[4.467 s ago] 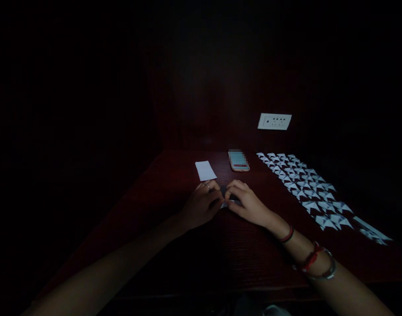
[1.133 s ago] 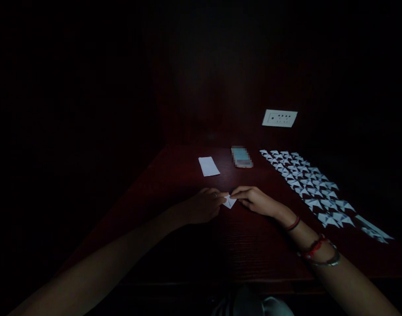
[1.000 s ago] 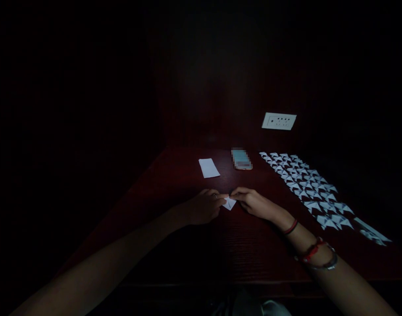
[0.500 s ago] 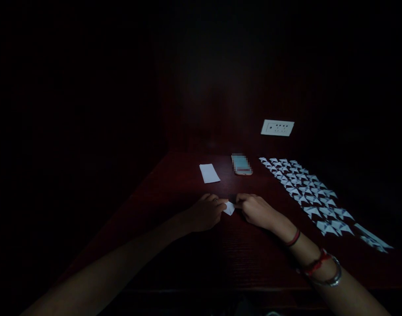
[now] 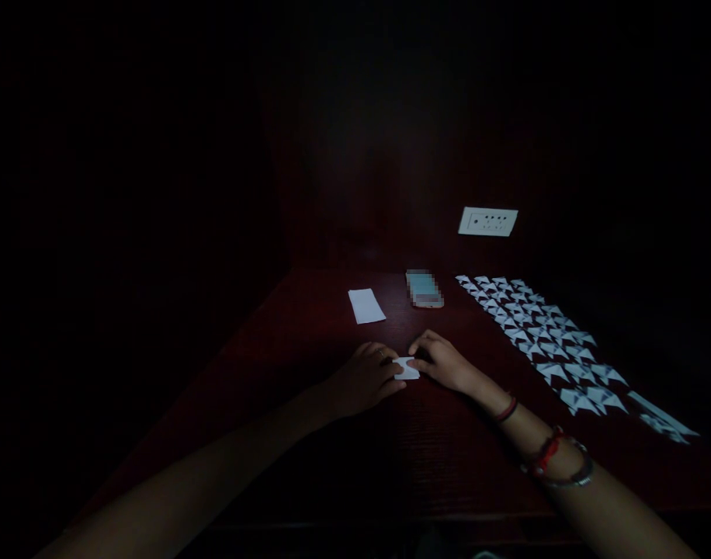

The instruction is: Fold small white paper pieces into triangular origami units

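Observation:
A small folded white paper piece (image 5: 407, 369) lies on the dark red wooden table (image 5: 425, 450), between my two hands. My left hand (image 5: 364, 379) has its fingers curled and pressed on the paper's left edge. My right hand (image 5: 442, 362) pinches the paper's right side with closed fingers. Bracelets circle my right wrist. The scene is very dim.
A white paper slip (image 5: 365, 305) and a phone (image 5: 424, 289) lie further back. Rows of several folded white paper pieces (image 5: 542, 341) run along the right side. A white wall socket (image 5: 487, 221) sits on the dark back wall.
The paper piece, earlier held tilted at my fingertips, now lies flatter on the table. Both hands have closed in on it and pressed lower.

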